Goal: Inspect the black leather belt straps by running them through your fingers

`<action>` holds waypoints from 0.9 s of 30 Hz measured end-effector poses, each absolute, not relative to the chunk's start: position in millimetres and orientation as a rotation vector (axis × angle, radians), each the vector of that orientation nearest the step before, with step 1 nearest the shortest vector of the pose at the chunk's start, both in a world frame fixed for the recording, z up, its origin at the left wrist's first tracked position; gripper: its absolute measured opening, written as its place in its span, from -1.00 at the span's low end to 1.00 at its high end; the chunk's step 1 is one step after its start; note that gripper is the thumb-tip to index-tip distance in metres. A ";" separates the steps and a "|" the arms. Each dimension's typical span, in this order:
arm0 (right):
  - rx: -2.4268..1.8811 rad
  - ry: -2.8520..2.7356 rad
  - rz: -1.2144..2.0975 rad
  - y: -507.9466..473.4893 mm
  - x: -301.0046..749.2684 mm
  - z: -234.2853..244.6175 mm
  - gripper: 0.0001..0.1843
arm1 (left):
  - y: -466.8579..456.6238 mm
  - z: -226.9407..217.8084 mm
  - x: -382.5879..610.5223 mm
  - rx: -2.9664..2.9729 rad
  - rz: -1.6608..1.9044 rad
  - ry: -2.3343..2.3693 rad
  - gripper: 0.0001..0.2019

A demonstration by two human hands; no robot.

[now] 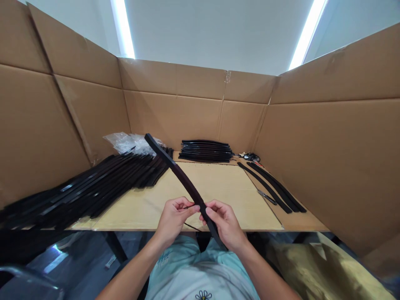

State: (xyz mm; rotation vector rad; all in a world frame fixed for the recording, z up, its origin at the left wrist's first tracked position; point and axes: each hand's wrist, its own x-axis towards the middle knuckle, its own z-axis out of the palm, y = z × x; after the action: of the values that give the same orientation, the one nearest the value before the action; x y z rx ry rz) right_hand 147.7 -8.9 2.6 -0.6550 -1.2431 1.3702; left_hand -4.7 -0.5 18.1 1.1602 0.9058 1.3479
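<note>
A long, slightly curved black strip (187, 180) with a dark brownish middle section slants over the table edge, its lower end near my lap. My right hand (226, 223) is closed around its lower part, the thumb pressed against the near face. At the strip's left side my left hand (173, 218) pinches with thumb and forefinger, and what looks like a thin black cord passes between them. A loose length of thin black cord (192, 227) hangs just below that hand. Where the cord meets the strip is hidden by my fingertips.
Many black strips (103, 183) lie in a heap at left, with clear plastic bags (131, 142) behind. A neat stack of strips (204, 151) sits at the back. On the right are loose strips (275, 187), scissors (267, 197) and tangled black cord (251, 157). Cardboard walls (175, 112) enclose the table.
</note>
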 end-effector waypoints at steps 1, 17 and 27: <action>-0.655 -1.246 1.359 -8.5 147.2 1.9 -0.76 | 0.0 18.1 -5.0 1.161 1.335 0.904 -0.72; -0.708 -1.403 1.416 -13.1 147.3 6.8 -0.62 | -3.3 17.9 -7.3 1.176 1.215 0.774 -0.70; -0.544 -1.254 1.509 -8.2 150.0 5.0 -0.74 | 0.3 16.0 -3.7 1.157 1.359 0.870 -0.74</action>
State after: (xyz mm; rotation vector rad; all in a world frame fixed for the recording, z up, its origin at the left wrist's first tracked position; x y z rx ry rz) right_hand 150.0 -8.2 5.0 -0.5443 -1.2541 1.5088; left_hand -3.7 0.3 16.0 1.1572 0.8704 1.3586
